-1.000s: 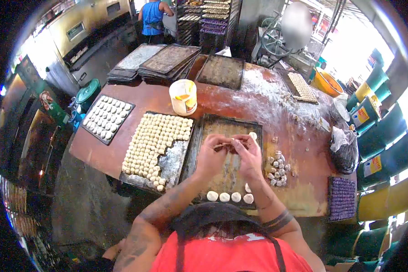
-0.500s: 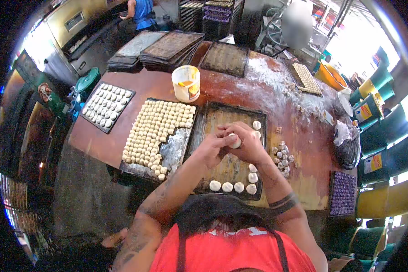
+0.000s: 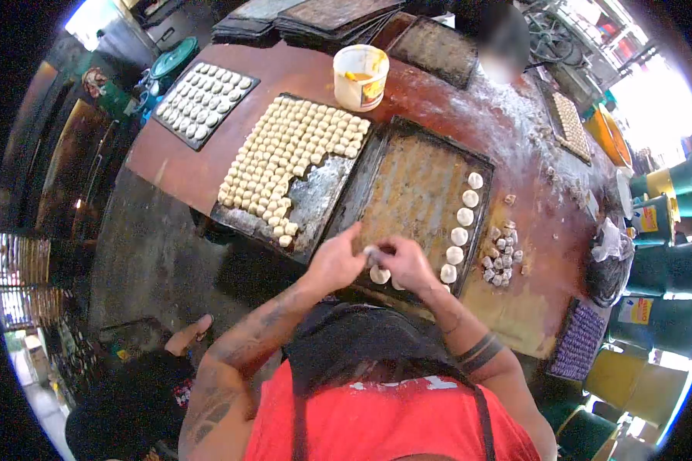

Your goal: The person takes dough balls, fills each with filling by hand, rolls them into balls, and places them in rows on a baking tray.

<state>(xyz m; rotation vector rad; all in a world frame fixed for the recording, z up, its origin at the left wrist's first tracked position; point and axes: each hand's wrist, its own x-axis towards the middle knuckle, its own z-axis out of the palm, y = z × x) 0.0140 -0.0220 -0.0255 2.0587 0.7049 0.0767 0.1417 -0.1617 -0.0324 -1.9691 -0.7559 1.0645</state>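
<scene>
Pinching, the right hand (image 3: 405, 263) grips a pale dough piece (image 3: 371, 250) above the baking tray's (image 3: 419, 180) six-o'clock edge; left hand's (image 3: 335, 262) grip, can't tell! Dough balls (image 3: 459, 236) line three o'clock, presumably keeping the middle free.

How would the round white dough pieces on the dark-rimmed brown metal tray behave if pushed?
The round white dough pieces would probably dent, given their uneven, doughy surfaces. Rounded outlines suggest possible rolling, though the rim of the dark-rimmed brown metal tray could stop them.
</scene>
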